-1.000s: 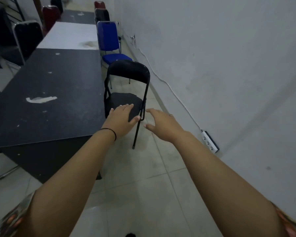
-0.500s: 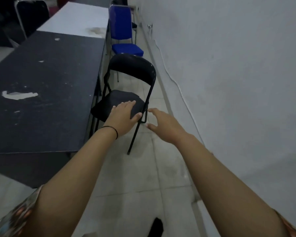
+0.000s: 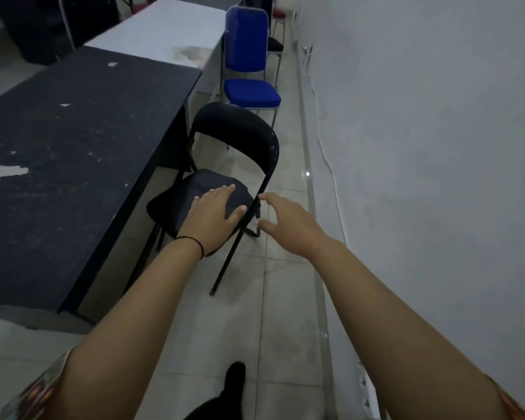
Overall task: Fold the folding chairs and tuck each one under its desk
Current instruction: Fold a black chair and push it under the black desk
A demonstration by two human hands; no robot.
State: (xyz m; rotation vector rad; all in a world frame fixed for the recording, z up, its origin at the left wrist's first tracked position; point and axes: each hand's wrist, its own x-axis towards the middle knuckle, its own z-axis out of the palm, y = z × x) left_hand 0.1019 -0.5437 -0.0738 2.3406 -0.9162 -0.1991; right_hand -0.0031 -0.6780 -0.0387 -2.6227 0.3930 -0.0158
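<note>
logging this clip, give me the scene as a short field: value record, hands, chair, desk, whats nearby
left hand: open, fingers spread, over the seat of the black folding chair; contact unclear
right hand: open, beside the chair's frame, gripping nothing
chair state: unfolded, standing on the tiled floor, seat edge by the black desk
beyond: blue chair beside a white desk
right side: white wall with a cable along it

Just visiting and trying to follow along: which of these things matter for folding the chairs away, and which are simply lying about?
In the job:
black folding chair, still unfolded
black desk beside it
left hand, reaching over the seat
right hand, open by the frame

Lying about:
blue chair
white desk
wall cable
</note>
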